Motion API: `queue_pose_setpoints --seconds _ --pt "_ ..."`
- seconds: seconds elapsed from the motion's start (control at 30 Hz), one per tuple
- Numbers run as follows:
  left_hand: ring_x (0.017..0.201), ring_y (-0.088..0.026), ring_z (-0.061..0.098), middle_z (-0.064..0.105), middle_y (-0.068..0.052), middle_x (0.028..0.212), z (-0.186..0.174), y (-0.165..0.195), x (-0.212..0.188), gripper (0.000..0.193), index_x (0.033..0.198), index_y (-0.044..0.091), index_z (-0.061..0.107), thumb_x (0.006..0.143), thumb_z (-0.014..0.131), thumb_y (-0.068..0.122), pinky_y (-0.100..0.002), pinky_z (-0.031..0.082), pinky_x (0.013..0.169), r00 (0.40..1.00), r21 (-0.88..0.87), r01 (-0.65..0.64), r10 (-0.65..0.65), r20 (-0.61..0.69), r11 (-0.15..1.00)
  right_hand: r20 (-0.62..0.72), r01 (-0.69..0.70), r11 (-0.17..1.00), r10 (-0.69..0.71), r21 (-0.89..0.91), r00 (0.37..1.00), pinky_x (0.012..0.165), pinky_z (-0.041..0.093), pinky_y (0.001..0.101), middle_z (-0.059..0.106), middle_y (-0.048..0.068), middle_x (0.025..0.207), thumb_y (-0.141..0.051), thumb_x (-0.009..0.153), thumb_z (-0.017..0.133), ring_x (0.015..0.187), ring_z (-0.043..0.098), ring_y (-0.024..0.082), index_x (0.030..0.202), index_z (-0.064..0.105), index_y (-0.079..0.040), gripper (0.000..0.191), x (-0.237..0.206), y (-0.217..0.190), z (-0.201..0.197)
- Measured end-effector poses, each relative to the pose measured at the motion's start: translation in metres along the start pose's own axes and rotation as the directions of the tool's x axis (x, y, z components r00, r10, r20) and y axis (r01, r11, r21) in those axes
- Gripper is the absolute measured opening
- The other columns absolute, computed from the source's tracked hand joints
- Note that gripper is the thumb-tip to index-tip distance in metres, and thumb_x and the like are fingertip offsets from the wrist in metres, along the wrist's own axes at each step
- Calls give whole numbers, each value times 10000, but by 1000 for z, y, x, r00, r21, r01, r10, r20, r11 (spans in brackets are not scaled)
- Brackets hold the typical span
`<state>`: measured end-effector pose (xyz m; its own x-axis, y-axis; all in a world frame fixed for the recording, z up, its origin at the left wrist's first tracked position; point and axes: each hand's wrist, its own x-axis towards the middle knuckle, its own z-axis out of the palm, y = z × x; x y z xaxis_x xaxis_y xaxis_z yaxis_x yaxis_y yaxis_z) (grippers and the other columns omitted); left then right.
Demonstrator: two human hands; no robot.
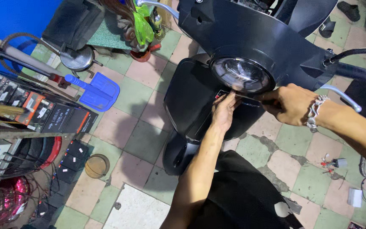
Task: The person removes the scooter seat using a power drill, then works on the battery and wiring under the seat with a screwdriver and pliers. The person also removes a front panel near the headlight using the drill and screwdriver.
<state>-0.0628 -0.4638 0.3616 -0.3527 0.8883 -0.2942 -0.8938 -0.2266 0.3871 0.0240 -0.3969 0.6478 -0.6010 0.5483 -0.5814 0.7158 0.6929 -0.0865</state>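
Dark trousers (242, 199) lowest in view, both hands up under the scooter's headlamp (242, 74).
Left hand (224, 111), fingers together, lies flat on the black front panel (191, 97) just below the headlamp. Right hand (291, 104), wearing a bracelet (315, 111), is closed around a thin dark tool (250, 98) touching the headlamp's lower rim.

Scooter body (250, 38) glossy black plastic; headlight (241, 74) clear smooth lens; bracelet (314, 111) metal.

Tool tip under the headlight (242, 75), hidden behind right hand (291, 104)
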Motion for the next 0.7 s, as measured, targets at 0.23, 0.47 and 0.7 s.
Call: queue_pose_setpoints --seconds 0.23,0.47,0.7 --pt "1034 -167 644 723 -36 1094 1 -11 -4 149 1083 69 732 998 713 189 -407 493 998 997 -61 -71 69 -21 996 -9 100 995 -100 -14 995 725 617 392 772 192 834 -254 867 719 744 778 301 1213 744 -193 352 2 15 7" --pt "1134 -190 659 730 -97 1182 -10 -19 -20 175 1120 23 728 1031 687 169 -385 461 1088 986 -137 -100 116 120 986 63 118 988 -124 97 990 791 625 367 813 114 939 -304 845 754 841 807 248 1143 773 -174 326 13 35 14" --pt "1106 -251 702 762 -143 1127 -19 -2 -17 352 1082 -32 724 1042 630 305 -406 520 974 991 121 -51 35 133 991 16 117 992 -116 -49 993 814 609 390 794 134 939 -341 864 729 849 769 298 1225 741 -226 379 22 39 25"
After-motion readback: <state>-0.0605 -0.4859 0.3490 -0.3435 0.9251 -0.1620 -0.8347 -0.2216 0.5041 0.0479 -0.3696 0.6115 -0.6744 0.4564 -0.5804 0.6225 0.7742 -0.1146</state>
